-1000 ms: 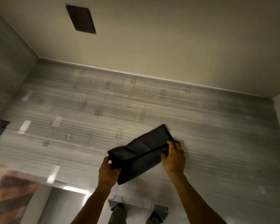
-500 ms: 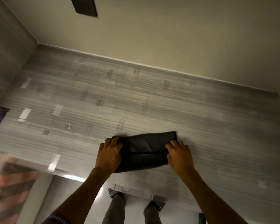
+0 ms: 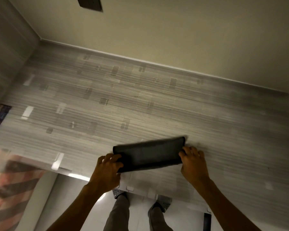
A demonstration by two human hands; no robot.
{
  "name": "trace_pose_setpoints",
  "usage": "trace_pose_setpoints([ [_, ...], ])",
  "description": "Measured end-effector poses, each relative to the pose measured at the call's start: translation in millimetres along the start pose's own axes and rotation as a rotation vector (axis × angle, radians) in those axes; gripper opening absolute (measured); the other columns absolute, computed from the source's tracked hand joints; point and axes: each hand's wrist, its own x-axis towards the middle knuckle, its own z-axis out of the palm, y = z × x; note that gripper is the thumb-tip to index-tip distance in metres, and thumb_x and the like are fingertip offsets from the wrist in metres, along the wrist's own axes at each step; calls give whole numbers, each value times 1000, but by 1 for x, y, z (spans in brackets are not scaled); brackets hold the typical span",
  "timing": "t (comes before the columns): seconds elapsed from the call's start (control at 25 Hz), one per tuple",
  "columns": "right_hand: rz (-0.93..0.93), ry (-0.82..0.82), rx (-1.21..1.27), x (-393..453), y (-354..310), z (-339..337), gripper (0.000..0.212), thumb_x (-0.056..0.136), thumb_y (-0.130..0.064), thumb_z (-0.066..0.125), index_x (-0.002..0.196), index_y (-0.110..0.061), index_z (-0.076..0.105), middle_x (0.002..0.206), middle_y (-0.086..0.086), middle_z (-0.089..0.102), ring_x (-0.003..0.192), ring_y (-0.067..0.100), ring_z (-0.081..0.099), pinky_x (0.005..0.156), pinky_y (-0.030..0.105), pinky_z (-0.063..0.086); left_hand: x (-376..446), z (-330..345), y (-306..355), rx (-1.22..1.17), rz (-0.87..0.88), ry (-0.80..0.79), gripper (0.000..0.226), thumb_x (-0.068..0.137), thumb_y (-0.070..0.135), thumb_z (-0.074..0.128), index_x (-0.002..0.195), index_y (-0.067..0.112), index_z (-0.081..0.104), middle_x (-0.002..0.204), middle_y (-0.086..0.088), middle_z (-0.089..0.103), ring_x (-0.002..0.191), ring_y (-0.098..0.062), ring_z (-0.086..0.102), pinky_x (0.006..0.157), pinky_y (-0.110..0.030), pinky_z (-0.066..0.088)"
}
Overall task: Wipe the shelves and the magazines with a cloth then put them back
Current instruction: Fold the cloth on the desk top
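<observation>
Dark grey fabric, a folded cloth [image 3: 148,155], lies flat on the grey streaked shelf [image 3: 140,105], low and just right of the frame's centre. The left hand [image 3: 107,170] grips the cloth's left end, fingers curled over its edge. The right hand [image 3: 193,161] holds the right end, fingers bent down onto the fabric. A beige wall [image 3: 173,30] fills the top of the frame, with a dark plate [image 3: 90,3] at its upper edge. A magazine [image 3: 0,114] shows at the left edge. The person's feet stand at the bottom centre.
</observation>
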Motion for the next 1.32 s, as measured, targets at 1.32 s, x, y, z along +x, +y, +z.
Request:
trace_pose_setpoints([
  [1.32,169,92,745,-100,-95,37,31,88,-43,43,100,-24,65,95,-3,69,90,15,65,85,27,50,-19,-1,66,-1070,-490,-222,15,82,3,71,88,16,70,63,6,70,61,-9,67,67,-25,55],
])
